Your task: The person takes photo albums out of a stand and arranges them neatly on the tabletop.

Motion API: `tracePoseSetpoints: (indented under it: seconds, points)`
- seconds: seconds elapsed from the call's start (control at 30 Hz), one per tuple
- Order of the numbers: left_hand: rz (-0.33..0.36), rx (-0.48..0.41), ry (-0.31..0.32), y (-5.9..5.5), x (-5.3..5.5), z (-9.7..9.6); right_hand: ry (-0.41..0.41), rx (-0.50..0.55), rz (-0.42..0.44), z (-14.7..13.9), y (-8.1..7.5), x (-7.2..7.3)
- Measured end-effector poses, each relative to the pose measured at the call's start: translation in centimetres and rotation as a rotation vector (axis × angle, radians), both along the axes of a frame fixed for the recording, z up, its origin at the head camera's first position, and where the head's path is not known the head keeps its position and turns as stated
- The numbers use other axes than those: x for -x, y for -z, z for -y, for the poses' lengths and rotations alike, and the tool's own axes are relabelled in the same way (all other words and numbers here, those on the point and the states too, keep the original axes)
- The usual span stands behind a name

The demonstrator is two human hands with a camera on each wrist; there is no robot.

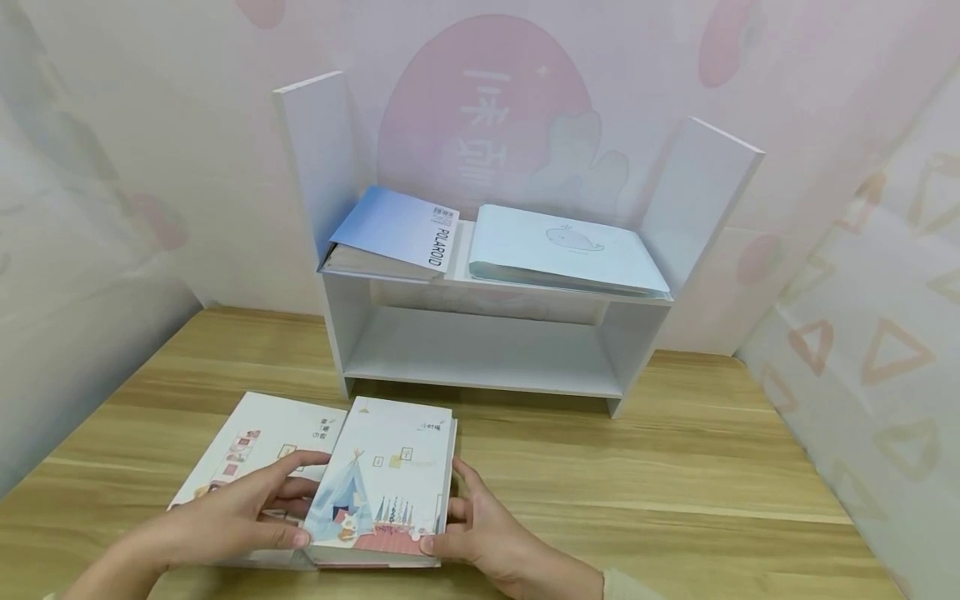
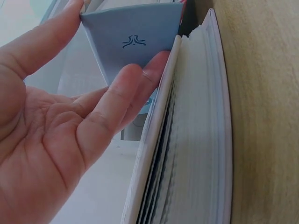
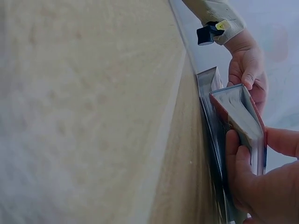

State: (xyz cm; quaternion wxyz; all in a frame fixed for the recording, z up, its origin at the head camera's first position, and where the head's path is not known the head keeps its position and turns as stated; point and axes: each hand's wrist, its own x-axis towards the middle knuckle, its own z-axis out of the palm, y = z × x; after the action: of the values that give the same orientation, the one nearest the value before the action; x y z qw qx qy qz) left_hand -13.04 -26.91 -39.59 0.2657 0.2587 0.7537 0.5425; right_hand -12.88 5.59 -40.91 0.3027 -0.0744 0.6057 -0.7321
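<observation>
A thick photo album [image 1: 390, 475] with a blue tent on its white cover is held between both hands, its left part above another white album [image 1: 258, 425]. My left hand [image 1: 232, 512] holds its left side: in the left wrist view the thumb is at the upper edge of the pale blue spine [image 2: 135, 39], with fingers beneath. My right hand [image 1: 498, 533] grips the page side, thumb on the cover's lower right corner. In the right wrist view, the fingers of the right hand [image 3: 261, 191] lie along the pages. The lower album is partly covered.
A white two-tier desktop shelf [image 1: 483, 350] stands behind the albums. On its upper board lie a blue album marked POLAROID [image 1: 397, 229] and a pale blue album with a whale [image 1: 566, 250]. The wooden table [image 1: 675, 492] extends to the right. Patterned white cloth [image 1: 862, 317] surrounds it.
</observation>
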Motion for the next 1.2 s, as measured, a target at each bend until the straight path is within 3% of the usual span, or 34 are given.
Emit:
tracePoseSetpoints:
  seconds: [0.53, 0.9, 1.2]
  points:
    - [0.011, 0.027, 0.001, 0.01, -0.08, -0.19, -0.011, -0.06, -0.014, 0.11, 0.33, -0.12]
    - [-0.036, 0.045, 0.01, 0.05, -0.11, -0.27, -0.017, -0.094, -0.017, 0.07, 0.37, -0.26]
    - [-0.067, 0.075, -0.004, 0.12, -0.1, -0.06, -0.015, -0.24, -0.092, 0.11, -0.11, -0.19]
